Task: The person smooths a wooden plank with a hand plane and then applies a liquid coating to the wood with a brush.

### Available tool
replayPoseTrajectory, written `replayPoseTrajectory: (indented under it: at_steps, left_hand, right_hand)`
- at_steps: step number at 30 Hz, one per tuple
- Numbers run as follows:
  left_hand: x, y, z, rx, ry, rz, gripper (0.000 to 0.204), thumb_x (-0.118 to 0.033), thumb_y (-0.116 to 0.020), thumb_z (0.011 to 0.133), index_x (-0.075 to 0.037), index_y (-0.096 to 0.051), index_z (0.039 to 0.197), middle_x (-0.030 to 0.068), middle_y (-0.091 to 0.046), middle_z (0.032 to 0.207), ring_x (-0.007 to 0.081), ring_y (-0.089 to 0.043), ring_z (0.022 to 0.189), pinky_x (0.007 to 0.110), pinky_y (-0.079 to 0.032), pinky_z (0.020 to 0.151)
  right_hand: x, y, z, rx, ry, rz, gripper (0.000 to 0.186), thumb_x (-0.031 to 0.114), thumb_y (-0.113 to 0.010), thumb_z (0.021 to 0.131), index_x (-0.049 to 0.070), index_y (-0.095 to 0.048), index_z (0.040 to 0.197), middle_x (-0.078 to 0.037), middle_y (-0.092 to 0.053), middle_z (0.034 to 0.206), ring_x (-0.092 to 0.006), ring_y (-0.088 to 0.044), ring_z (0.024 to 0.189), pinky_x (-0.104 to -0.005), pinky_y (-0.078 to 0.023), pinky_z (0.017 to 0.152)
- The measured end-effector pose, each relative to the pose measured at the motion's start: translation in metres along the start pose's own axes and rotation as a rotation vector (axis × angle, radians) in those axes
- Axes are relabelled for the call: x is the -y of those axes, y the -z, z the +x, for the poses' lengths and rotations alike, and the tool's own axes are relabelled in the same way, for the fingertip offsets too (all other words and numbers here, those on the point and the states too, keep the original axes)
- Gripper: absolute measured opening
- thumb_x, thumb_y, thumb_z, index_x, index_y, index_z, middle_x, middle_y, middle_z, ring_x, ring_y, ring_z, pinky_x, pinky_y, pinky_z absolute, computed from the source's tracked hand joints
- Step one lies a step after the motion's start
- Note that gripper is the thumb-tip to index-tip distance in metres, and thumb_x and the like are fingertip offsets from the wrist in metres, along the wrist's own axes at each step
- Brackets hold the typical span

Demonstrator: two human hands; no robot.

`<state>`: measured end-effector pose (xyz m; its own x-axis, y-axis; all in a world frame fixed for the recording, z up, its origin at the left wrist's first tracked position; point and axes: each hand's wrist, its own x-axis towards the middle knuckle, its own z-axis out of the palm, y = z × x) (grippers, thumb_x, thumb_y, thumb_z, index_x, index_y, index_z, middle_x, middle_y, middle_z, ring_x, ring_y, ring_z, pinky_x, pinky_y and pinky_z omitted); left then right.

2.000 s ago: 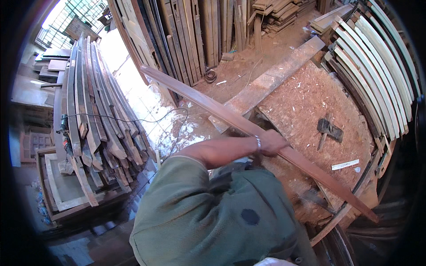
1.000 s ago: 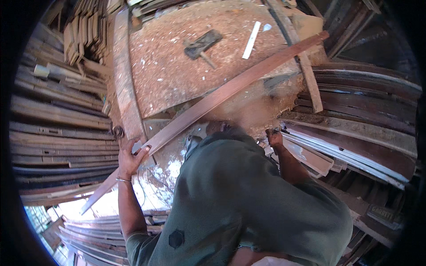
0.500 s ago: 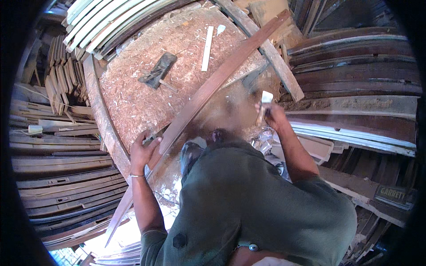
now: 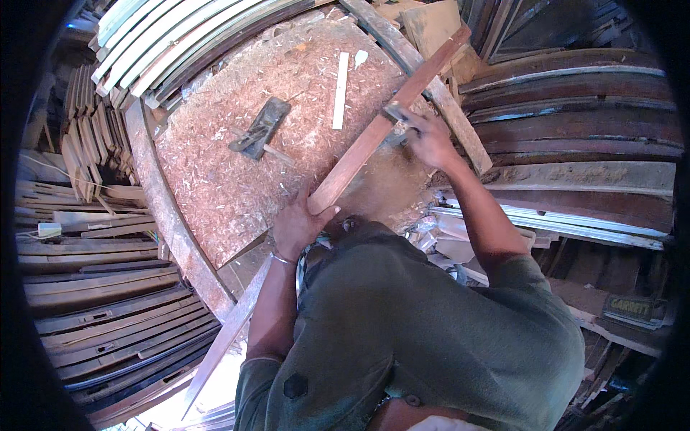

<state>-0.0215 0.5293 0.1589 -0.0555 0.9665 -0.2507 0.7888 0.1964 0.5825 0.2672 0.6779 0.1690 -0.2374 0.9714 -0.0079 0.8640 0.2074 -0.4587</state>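
A long reddish-brown wooden plank (image 4: 363,147) slants from the lower left up to the far right, crossing over a beam near its far end. My left hand (image 4: 297,226) is closed around the plank near its middle, thumb along the near edge. In my right hand (image 4: 431,140) is a small tool with a flat pale part (image 4: 394,111), set against the plank farther up; its exact kind is hard to make out. Left of the plank lie a dark block-shaped tool (image 4: 264,126) with a wooden handle and a narrow pale wooden strip (image 4: 340,92).
A shavings-strewn surface (image 4: 208,172) spreads beyond the plank, with a curved timber (image 4: 169,201) on its left and a beam (image 4: 460,122) on its right. Stacked boards stand left (image 4: 108,287), far left (image 4: 194,36) and right (image 4: 575,122).
My left hand has moved right and up along the plank. The right hand has swung forward and left, bringing the tool from beside the plank onto it.
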Motion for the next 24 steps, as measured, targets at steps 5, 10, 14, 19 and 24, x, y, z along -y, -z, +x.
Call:
replayPoseTrajectory:
  at_steps: [5,10,14,19,24]
  left_hand:
    - [0.006,-0.002,0.0,-0.017,-0.013,0.033,0.076,-0.057,-0.073,0.074,-0.015,-0.052,0.134,0.0221,-0.067,0.106,0.0407,-0.066,0.095,0.049,-0.054,0.08]
    - [0.012,-0.002,0.001,-0.028,-0.019,-0.033,0.076,-0.057,-0.073,0.074,-0.013,-0.054,0.132,0.0215,-0.068,0.1,0.0402,-0.067,0.092,0.048,-0.054,0.078]
    - [0.011,-0.007,0.002,-0.056,-0.044,-0.003,0.076,-0.057,-0.074,0.073,-0.012,-0.055,0.132,0.0206,-0.068,0.099,0.0389,-0.068,0.09,0.048,-0.054,0.076]
    - [0.002,0.001,0.005,0.023,0.007,-0.011,0.076,-0.057,-0.073,0.073,-0.012,-0.055,0.132,0.0183,-0.069,0.094,0.0367,-0.069,0.082,0.047,-0.055,0.071]
    - [-0.002,-0.001,0.007,0.022,0.041,-0.067,0.068,-0.05,-0.077,0.073,-0.011,-0.06,0.126,0.0151,-0.069,0.089,0.0306,-0.069,0.076,0.042,-0.055,0.067]
  right_hand:
    - [0.048,0.006,0.03,0.273,0.007,-0.24,0.033,0.016,-0.058,0.088,0.014,-0.064,0.12,-0.019,-0.067,0.103,-0.037,-0.064,0.098,-0.0436,-0.051,0.085]
    - [0.044,0.045,0.007,0.259,0.14,-0.346,0.037,0.012,-0.065,0.08,0.009,-0.064,0.116,-0.02,-0.067,0.093,-0.0389,-0.066,0.084,-0.0472,-0.052,0.075]
    - [0.013,0.041,0.028,0.109,0.009,0.226,0.032,0.015,-0.069,0.084,0.007,-0.064,0.115,-0.01,-0.065,0.088,-0.0184,-0.063,0.074,-0.0351,-0.051,0.063]
    - [0.005,0.002,0.046,0.317,-0.242,0.302,0.025,0.021,-0.065,0.091,0.004,-0.066,0.109,-0.005,-0.063,0.085,-0.01,-0.059,0.073,-0.0292,-0.05,0.065]
    - [-0.041,0.038,0.023,0.216,0.115,0.17,0.023,0.017,-0.064,0.09,0.001,-0.066,0.107,-0.008,-0.068,0.091,-0.0171,-0.064,0.078,-0.0334,-0.051,0.074]
